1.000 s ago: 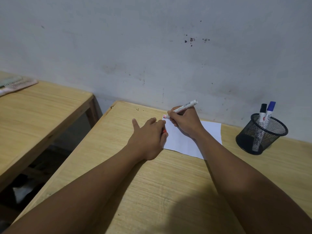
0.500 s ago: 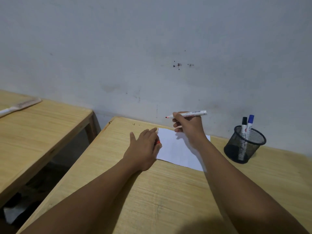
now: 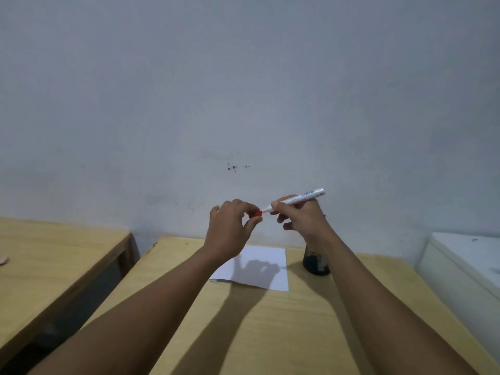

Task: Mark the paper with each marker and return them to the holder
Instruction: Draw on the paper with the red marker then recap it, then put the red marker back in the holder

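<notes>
Both hands are up in the air above the tabletop (image 3: 270, 334). The right hand (image 3: 300, 220) has its fingers closed around a white marker (image 3: 297, 199), and the marker's red tip points left. The left hand (image 3: 230, 228) pinches the small red cap (image 3: 258, 213) between thumb and fingers, right at the marker's tip. The white paper (image 3: 259, 269) lies flat on the tabletop under the hands. The black mesh holder (image 3: 315, 262) stands just to the right of the paper, partly hidden behind the right arm.
</notes>
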The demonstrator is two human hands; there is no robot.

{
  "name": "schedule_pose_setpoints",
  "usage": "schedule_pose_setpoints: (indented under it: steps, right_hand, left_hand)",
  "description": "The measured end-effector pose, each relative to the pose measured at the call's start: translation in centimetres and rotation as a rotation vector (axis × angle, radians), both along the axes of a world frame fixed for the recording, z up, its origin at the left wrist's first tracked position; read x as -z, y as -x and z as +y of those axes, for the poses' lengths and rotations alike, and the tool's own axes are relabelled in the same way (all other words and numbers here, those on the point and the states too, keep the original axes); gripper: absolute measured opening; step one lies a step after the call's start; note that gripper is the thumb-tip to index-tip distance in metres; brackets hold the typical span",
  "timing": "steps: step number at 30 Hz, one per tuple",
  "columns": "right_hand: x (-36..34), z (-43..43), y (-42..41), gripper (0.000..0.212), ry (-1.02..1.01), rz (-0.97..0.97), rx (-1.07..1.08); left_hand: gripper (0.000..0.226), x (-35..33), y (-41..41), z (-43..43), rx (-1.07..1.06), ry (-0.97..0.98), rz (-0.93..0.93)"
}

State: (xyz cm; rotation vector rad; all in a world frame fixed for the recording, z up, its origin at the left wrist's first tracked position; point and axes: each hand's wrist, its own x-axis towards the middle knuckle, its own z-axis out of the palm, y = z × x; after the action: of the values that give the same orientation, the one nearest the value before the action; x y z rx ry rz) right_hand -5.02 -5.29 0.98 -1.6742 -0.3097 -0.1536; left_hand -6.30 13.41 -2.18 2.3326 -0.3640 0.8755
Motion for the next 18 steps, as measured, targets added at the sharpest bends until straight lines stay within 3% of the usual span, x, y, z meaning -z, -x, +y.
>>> schedule_pose_setpoints:
  steps: [7, 15, 17, 18]
  right_hand:
    - [-3.4, -3.3, 3.9, 0.016, 0.093, -0.082, 0.002]
    - [-4.9, -3.0, 5.9, 0.028, -0.057, -0.085, 0.235]
    - [-4.7, -3.1, 5.7, 0.032, -0.140, -0.039, 0.303]
    - [-4.6, -3.2, 5.5, 0.046, -0.170, -0.031, 0.363]
  left_hand:
    - [0.011, -4.1, 2.6, -3.8, 0.069, -0.111, -0.129]
    - [0.012, -5.9, 3.8, -6.6, -0.069, -0.224, -0.385]
    - [0.011, -6.8, 3.6, -6.7, -0.044, -0.210, -0.351]
    - [0.011, -7.4, 3.6, -6.8, -0.022, -0.184, -0.307]
